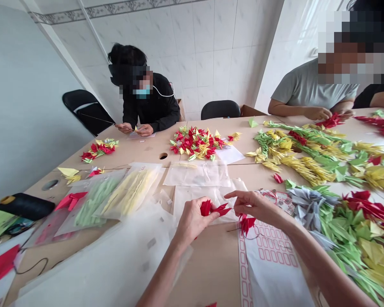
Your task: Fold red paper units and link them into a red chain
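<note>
My left hand (193, 219) is closed around red folded paper cranes (206, 207), with pointed tips sticking out to the right. Just right of them is my right hand (251, 205), its index finger reaching toward the red paper and the other fingers curled in. Whatever those fingers pinch is too fine to make out. Below the right hand, another red folded paper piece (247, 224) sits by a dark thread, over a white sheet printed with red boxes (277, 247).
Clear bags of yellow strips (131, 194) and green strips (94, 204) lie left, near a black thread spool (25, 206). Loose cranes (195, 143) are heaped mid-table. Strung cranes (307, 166) cover the right. Two co-workers (156, 102) (302, 87) sit opposite, handling folded paper.
</note>
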`<action>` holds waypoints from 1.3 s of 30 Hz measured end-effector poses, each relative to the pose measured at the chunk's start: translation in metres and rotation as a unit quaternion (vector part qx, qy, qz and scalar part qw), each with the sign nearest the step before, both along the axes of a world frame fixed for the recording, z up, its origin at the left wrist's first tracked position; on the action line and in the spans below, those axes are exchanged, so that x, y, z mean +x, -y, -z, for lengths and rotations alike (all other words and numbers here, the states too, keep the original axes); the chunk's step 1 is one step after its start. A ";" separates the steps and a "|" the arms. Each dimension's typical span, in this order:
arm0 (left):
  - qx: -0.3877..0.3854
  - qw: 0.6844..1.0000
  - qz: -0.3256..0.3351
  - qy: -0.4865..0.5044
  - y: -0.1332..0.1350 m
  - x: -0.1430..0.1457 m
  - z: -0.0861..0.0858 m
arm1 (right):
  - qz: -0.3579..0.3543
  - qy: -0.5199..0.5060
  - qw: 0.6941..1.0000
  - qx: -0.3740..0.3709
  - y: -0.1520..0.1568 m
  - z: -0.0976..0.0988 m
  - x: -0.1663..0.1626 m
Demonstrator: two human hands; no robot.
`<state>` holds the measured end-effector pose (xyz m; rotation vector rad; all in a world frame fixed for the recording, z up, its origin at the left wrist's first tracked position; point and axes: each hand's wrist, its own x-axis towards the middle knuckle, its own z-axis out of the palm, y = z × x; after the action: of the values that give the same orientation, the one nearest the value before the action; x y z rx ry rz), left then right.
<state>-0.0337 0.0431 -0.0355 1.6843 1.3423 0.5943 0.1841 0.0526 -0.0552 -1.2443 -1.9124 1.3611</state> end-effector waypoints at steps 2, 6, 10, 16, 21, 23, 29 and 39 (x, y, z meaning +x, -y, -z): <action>-0.024 1.000 0.002 0.017 0.000 -0.001 0.004 | -0.001 0.009 1.000 0.005 0.000 -0.001 0.002; -0.062 0.997 0.001 0.056 0.001 -0.001 0.011 | 0.000 0.061 0.998 0.033 0.001 -0.008 0.004; -0.076 0.995 -0.011 0.066 0.001 0.000 0.013 | -0.056 0.087 0.994 0.025 0.002 -0.012 0.001; -0.073 0.995 0.016 0.067 0.001 0.000 0.005 | 0.034 0.019 0.999 -0.037 0.000 0.001 -0.007; -0.080 0.991 0.075 0.074 0.001 -0.005 -0.001 | 0.053 -0.045 0.995 -0.071 0.000 -0.002 0.000; -0.106 0.984 0.096 0.109 0.000 -0.007 -0.001 | 0.042 -0.057 0.994 -0.079 0.001 -0.006 0.002; -0.177 0.955 0.101 0.216 -0.002 -0.012 -0.006 | 0.056 -0.082 0.992 -0.079 0.001 -0.010 0.001; -0.186 0.948 0.101 0.236 -0.001 -0.013 -0.007 | 0.054 -0.103 0.988 -0.102 0.000 -0.006 0.003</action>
<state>-0.0462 0.0439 -0.0285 1.2492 0.8593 0.5416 0.1872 0.0528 -0.0489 -1.2277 -1.5739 1.5912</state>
